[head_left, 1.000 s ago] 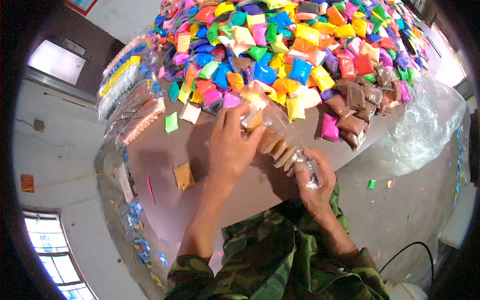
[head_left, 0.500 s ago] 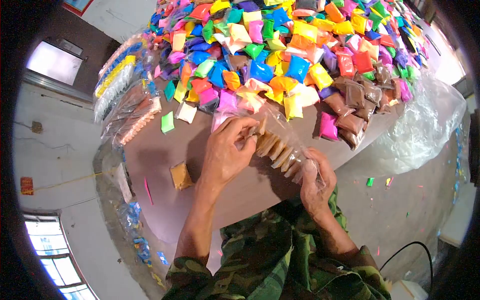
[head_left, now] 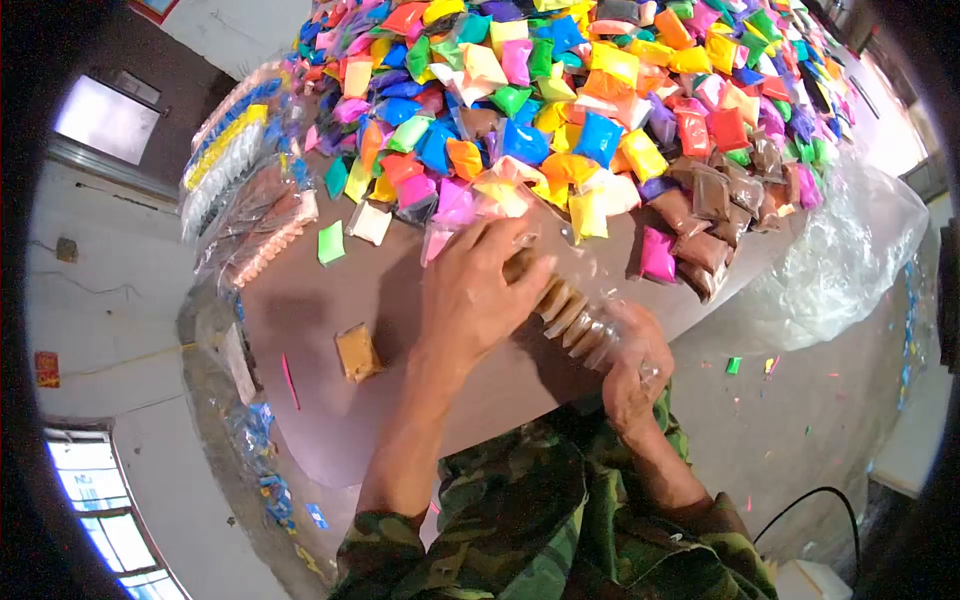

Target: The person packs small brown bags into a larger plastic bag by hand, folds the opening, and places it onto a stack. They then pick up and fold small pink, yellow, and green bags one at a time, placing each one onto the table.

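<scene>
Between my hands, over the table's near part, is a clear plastic bag (head_left: 585, 262) with a row of tan packets (head_left: 570, 315) inside. My left hand (head_left: 480, 285) is closed at the row's far-left end, thumb and fingers around the packets there. At the near-right end my right hand (head_left: 635, 360) is closed on the gathered plastic. One loose tan packet (head_left: 358, 352) lies on the table (head_left: 400, 420), left of my left forearm. A big heap of coloured packets (head_left: 560, 110) rises just beyond my hands.
Brown packets (head_left: 715, 205) and a magenta packet (head_left: 657, 252) lie at the heap's right front. A large clear plastic bag (head_left: 845, 260) hangs over the right edge. Filled bags (head_left: 270, 235) are stacked at the left. A thin pink strip (head_left: 290, 381) lies near the left edge.
My left hand has moved right along the row and now covers more of the packets. My right hand has shifted slightly right and down, its fingers wrapped more around the bag's end.
</scene>
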{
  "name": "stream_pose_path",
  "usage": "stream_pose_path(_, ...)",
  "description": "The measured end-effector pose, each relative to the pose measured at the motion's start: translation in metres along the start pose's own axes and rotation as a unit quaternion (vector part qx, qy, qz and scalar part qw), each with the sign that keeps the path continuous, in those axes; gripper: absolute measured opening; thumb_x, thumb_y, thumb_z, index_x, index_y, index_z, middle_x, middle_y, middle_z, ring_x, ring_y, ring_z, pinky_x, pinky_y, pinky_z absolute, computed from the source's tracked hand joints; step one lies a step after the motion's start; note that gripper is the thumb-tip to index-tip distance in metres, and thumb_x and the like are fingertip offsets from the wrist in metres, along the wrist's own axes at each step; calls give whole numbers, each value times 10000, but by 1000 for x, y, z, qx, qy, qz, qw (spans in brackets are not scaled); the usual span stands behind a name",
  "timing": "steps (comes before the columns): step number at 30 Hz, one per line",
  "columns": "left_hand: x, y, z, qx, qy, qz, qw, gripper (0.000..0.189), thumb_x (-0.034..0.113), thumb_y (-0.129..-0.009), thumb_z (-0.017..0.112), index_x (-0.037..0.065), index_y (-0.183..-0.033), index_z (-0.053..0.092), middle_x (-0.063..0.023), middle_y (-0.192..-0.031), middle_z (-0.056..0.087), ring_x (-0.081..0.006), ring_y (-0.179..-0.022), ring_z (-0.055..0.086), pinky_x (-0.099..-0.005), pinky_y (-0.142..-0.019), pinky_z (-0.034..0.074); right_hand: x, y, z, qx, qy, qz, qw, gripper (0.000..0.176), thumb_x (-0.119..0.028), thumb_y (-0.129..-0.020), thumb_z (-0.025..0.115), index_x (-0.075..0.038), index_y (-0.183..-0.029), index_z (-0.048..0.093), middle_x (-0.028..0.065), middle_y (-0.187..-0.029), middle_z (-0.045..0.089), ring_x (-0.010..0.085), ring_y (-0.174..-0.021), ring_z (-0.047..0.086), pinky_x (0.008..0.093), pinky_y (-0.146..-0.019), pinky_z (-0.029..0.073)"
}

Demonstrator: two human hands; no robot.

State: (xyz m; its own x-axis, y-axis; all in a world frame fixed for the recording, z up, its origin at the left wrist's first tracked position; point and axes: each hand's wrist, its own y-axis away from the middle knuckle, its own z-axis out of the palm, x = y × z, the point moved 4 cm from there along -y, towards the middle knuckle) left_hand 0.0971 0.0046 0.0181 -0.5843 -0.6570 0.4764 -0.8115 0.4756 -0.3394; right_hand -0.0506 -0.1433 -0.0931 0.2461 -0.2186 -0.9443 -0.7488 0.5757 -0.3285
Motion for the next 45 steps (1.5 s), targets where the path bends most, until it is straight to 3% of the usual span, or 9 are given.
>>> stream_pose_path(11,-13,20,-3,-18,17,3,1000,212,69,-944,683,47,-1150,729,-180,-1090,768,-377,-977,751,-448,-831,603,0,3,5,32,-53,-4,998,513,-376,-1138,495,82,-1221,712,133,-1207,719,208,-1108,649,351,-991,501)
stream_pose_path(14,-15,22,2,-17,46,12,999,220,53,-952,668,42,-1164,722,-175,-1088,769,-379,-978,751,-444,-844,606,-3,2,3,31,-33,31,998,477,-345,-1131,498,64,-1146,742,198,-1168,740,312,-1077,702,417,-982,534)
stream_pose_path(20,-22,26,3,-12,26,-13,1000,272,86,-945,696,51,-1214,696,-170,-1160,752,-379,-1017,741,-437,-859,610,2,5,5,39,-45,8,998,500,-368,-1138,498,73,-1266,695,118,-1222,723,183,-1098,656,331,-977,509)
stream_pose_path(24,-15,36,-13,58,-25,26,998,291,123,-918,755,56,-1196,707,-145,-1196,744,-352,-1036,739,-424,-850,617,7,9,3,23,-68,36,997,464,-335,-1134,510,73,-1244,700,132,-1242,713,225,-1127,659,367,-1010,507)
stream_pose_path(28,-38,63,-50,74,-21,-105,992,278,150,-893,804,78,-1150,728,-128,-1170,736,-333,-1075,722,-446,-891,587,9,8,3,38,-62,25,997,590,-461,-1109,526,90,-1191,719,178,-1220,713,285,-1118,678,411,-1016,512)
stream_pose_path(32,-148,117,-91,83,-97,-235,964,218,117,-878,787,61,-1081,732,-130,-1085,737,-313,-960,725,-421,-816,575,9,10,2,36,-57,50,996,633,-499,-1105,522,98,-1214,702,184,-1233,707,276,-1134,668,403,-1020,506)
stream_pose_path(35,-174,133,-118,-10,-121,-238,964,212,73,-868,745,14,-1069,717,-141,-987,716,-280,-855,729,-399,-742,578,9,9,3,29,-59,43,997,593,-461,-1117,508,89,-1220,704,178,-1258,701,263,-1167,654,398,-1047,490)
stream_pose_path(41,-184,156,-114,-132,10,-354,926,307,127,-896,781,2,-1169,714,-130,-1045,755,-235,-998,732,-371,-898,581,10,10,0,21,-40,20,999,526,-384,-1135,480,75,-1207,725,159,-1307,694,256,-1219,638,391,-1099,461)
stream_pose_path(45,-193,176,-107,-112,105,-348,925,263,110,-915,762,22,-1150,681,-96,-1015,743,-163,-883,706,-336,-739,580,8,9,-2,12,-21,17,1000,515,-374,-1132,485,77,-1212,722,156,-1309,691,250,-1210,637,384,-1089,464)
